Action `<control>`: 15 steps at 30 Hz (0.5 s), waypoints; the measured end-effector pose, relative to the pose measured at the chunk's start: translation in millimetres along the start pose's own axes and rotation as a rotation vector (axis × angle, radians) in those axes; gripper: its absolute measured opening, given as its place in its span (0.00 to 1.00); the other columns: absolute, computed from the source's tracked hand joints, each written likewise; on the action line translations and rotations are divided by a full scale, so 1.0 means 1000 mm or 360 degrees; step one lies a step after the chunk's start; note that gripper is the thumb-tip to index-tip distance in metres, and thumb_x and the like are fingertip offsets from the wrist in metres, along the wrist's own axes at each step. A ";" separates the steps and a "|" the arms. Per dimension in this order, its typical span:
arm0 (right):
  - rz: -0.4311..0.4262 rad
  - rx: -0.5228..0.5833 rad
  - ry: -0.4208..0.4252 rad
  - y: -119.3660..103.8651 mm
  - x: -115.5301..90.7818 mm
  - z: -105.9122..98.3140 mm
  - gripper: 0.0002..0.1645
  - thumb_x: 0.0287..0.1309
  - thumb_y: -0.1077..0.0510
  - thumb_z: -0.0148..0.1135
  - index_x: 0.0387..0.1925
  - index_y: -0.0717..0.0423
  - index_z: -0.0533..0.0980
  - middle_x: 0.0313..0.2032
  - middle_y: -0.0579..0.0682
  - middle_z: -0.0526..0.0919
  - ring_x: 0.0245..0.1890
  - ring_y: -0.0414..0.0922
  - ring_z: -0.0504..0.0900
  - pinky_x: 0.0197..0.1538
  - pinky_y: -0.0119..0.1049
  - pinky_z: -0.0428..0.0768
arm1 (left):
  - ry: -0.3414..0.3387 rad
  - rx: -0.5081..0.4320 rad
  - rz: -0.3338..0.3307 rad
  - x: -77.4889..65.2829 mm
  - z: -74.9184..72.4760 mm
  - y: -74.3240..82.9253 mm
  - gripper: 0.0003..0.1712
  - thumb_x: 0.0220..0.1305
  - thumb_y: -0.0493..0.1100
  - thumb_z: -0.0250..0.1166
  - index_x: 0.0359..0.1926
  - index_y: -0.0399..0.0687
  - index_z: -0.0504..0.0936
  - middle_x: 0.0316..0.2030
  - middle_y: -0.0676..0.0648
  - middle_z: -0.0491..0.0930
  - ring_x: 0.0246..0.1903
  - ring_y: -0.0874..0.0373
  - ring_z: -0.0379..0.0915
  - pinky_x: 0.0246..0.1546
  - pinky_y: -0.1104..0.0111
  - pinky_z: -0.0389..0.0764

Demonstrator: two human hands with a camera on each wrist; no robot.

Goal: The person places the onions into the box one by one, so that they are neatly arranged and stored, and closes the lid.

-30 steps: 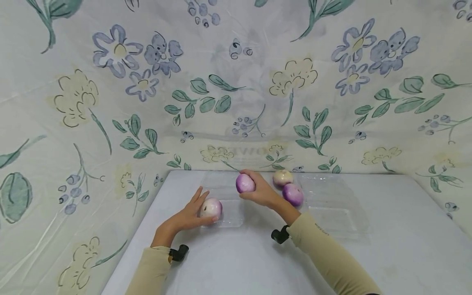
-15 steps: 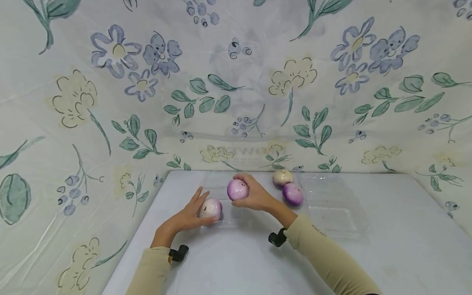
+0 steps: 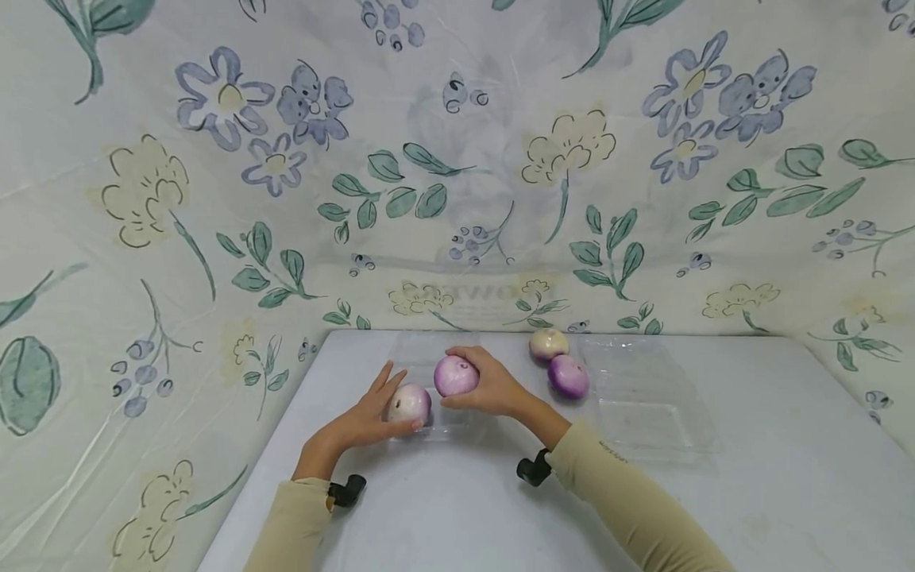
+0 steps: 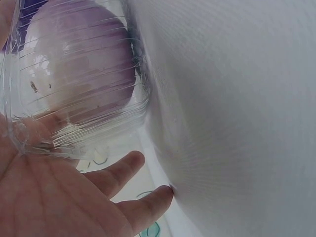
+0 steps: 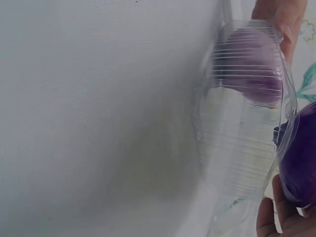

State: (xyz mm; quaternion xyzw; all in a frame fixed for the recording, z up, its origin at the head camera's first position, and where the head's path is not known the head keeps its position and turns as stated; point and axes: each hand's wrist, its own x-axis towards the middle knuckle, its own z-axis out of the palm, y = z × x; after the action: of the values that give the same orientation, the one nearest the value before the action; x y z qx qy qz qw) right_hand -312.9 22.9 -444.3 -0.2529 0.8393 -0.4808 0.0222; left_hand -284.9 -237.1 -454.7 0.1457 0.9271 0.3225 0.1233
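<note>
The right hand [image 3: 489, 385] is gripping a purple onion [image 3: 456, 376] over the clear container [image 3: 455, 427] (loading, apparently); the spread left hand [image 3: 360, 421] is touching its side, where a paler onion [image 3: 410, 405] is sitting inside. The next move is probably requiring lowering, then release.

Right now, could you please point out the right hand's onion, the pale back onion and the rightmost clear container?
Held onion [image 3: 456, 376]: head view, middle of its purple skin.
Pale onion [image 3: 548, 345]: head view, middle of its skin.
Rightmost clear container [image 3: 643, 397]: head view, its bare middle.
</note>
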 end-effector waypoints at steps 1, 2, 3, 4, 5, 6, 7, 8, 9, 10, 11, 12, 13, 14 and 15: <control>0.0002 -0.0010 0.0003 0.000 0.000 0.001 0.46 0.42 0.48 0.80 0.65 0.46 0.70 0.60 0.50 0.74 0.57 0.47 0.76 0.59 0.46 0.79 | -0.0001 0.0002 -0.0001 0.000 0.000 0.000 0.62 0.54 0.66 0.70 0.79 0.47 0.47 0.79 0.40 0.28 0.77 0.33 0.33 0.68 0.33 0.52; 0.0001 -0.0012 0.0006 0.000 0.000 0.002 0.46 0.42 0.48 0.80 0.65 0.47 0.70 0.60 0.51 0.75 0.57 0.47 0.76 0.59 0.47 0.79 | -0.0002 0.0004 -0.0001 -0.001 0.000 0.000 0.62 0.54 0.66 0.70 0.79 0.47 0.47 0.79 0.40 0.28 0.77 0.33 0.33 0.68 0.33 0.52; 0.0004 -0.0020 0.0008 0.000 0.000 0.002 0.46 0.42 0.48 0.80 0.65 0.48 0.70 0.60 0.51 0.75 0.57 0.48 0.76 0.59 0.47 0.79 | -0.0002 0.0006 -0.0001 -0.001 0.000 0.001 0.62 0.54 0.66 0.69 0.79 0.47 0.47 0.79 0.40 0.28 0.77 0.33 0.33 0.68 0.33 0.52; 0.0008 -0.0027 0.0008 -0.001 0.000 0.003 0.47 0.42 0.48 0.80 0.65 0.49 0.70 0.61 0.51 0.75 0.57 0.48 0.76 0.59 0.48 0.79 | -0.0002 0.0011 0.0004 -0.001 -0.001 0.001 0.62 0.54 0.66 0.69 0.78 0.46 0.46 0.79 0.39 0.28 0.76 0.32 0.33 0.68 0.33 0.52; 0.0011 -0.0035 0.0006 -0.001 -0.001 0.004 0.47 0.42 0.48 0.79 0.65 0.50 0.70 0.60 0.52 0.75 0.57 0.48 0.76 0.59 0.48 0.79 | -0.0002 0.0012 0.0008 -0.002 -0.001 0.001 0.62 0.54 0.66 0.69 0.78 0.46 0.46 0.79 0.39 0.28 0.76 0.32 0.33 0.68 0.33 0.52; 0.0016 -0.0044 0.0002 -0.002 -0.001 0.004 0.47 0.42 0.47 0.79 0.65 0.51 0.70 0.60 0.52 0.75 0.57 0.49 0.77 0.59 0.48 0.79 | -0.0001 0.0011 0.0013 -0.002 -0.001 0.001 0.62 0.54 0.66 0.69 0.78 0.46 0.46 0.79 0.39 0.28 0.76 0.32 0.33 0.68 0.33 0.52; 0.0020 -0.0048 0.0000 -0.002 -0.001 0.005 0.47 0.42 0.47 0.79 0.65 0.52 0.70 0.60 0.53 0.75 0.57 0.49 0.77 0.59 0.49 0.78 | -0.0001 0.0014 0.0016 -0.002 -0.002 0.002 0.62 0.55 0.65 0.69 0.78 0.45 0.46 0.79 0.39 0.28 0.76 0.32 0.33 0.68 0.33 0.52; 0.0021 -0.0049 -0.0004 -0.003 -0.002 0.006 0.47 0.42 0.47 0.79 0.65 0.53 0.70 0.60 0.54 0.75 0.57 0.50 0.77 0.59 0.49 0.78 | -0.0001 0.0018 0.0025 -0.003 -0.002 0.002 0.62 0.55 0.65 0.69 0.78 0.45 0.47 0.79 0.38 0.28 0.76 0.32 0.33 0.68 0.33 0.52; 0.0026 -0.0047 -0.0010 -0.003 -0.002 0.007 0.47 0.42 0.47 0.79 0.65 0.54 0.70 0.60 0.54 0.75 0.58 0.50 0.76 0.60 0.49 0.78 | -0.0001 0.0022 0.0034 -0.003 -0.002 0.002 0.62 0.55 0.65 0.69 0.78 0.45 0.47 0.79 0.38 0.28 0.76 0.31 0.33 0.68 0.33 0.52; 0.0028 -0.0049 -0.0014 -0.003 -0.002 0.008 0.47 0.42 0.48 0.79 0.65 0.54 0.70 0.60 0.54 0.75 0.58 0.50 0.76 0.60 0.49 0.78 | -0.0002 0.0026 0.0040 -0.003 -0.002 0.002 0.61 0.55 0.65 0.69 0.78 0.44 0.47 0.78 0.38 0.28 0.76 0.31 0.33 0.68 0.32 0.52; 0.0027 -0.0049 -0.0015 -0.003 -0.003 0.009 0.47 0.42 0.48 0.80 0.65 0.54 0.71 0.60 0.54 0.75 0.58 0.50 0.76 0.60 0.49 0.78 | -0.0003 0.0024 0.0039 -0.003 -0.002 0.002 0.61 0.55 0.65 0.69 0.78 0.45 0.47 0.79 0.38 0.28 0.76 0.31 0.33 0.68 0.33 0.52; 0.0023 -0.0050 -0.0013 -0.002 -0.003 0.010 0.47 0.42 0.48 0.80 0.64 0.53 0.71 0.60 0.54 0.75 0.58 0.49 0.77 0.60 0.48 0.78 | -0.0004 0.0024 0.0039 -0.003 -0.002 0.003 0.61 0.55 0.65 0.69 0.78 0.45 0.47 0.79 0.38 0.28 0.76 0.32 0.33 0.68 0.33 0.51; 0.0019 -0.0052 -0.0013 -0.002 -0.003 0.011 0.47 0.42 0.48 0.80 0.64 0.53 0.71 0.60 0.54 0.75 0.57 0.49 0.77 0.60 0.48 0.78 | -0.0005 0.0024 0.0041 -0.003 -0.002 0.003 0.61 0.55 0.65 0.69 0.78 0.45 0.47 0.79 0.38 0.29 0.76 0.32 0.33 0.68 0.33 0.51; 0.0013 -0.0060 -0.0015 -0.001 -0.003 0.011 0.47 0.42 0.48 0.80 0.64 0.53 0.71 0.60 0.54 0.75 0.57 0.49 0.77 0.60 0.48 0.78 | -0.0005 0.0023 0.0041 -0.003 -0.001 0.003 0.61 0.55 0.65 0.69 0.78 0.45 0.47 0.79 0.38 0.29 0.76 0.32 0.33 0.68 0.33 0.51; 0.0016 -0.0065 -0.0016 0.000 -0.003 0.012 0.47 0.41 0.49 0.80 0.64 0.53 0.71 0.60 0.54 0.75 0.57 0.49 0.77 0.60 0.48 0.78 | -0.0006 0.0020 0.0037 -0.002 -0.001 0.003 0.61 0.55 0.65 0.69 0.78 0.45 0.47 0.79 0.38 0.28 0.76 0.32 0.33 0.68 0.33 0.51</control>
State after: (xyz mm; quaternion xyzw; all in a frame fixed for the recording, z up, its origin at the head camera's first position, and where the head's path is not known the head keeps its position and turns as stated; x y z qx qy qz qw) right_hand -307.0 14.4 -451.2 -0.2516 0.8500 -0.4622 0.0236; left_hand -282.3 -236.2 -451.8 0.1579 0.9271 0.3178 0.1204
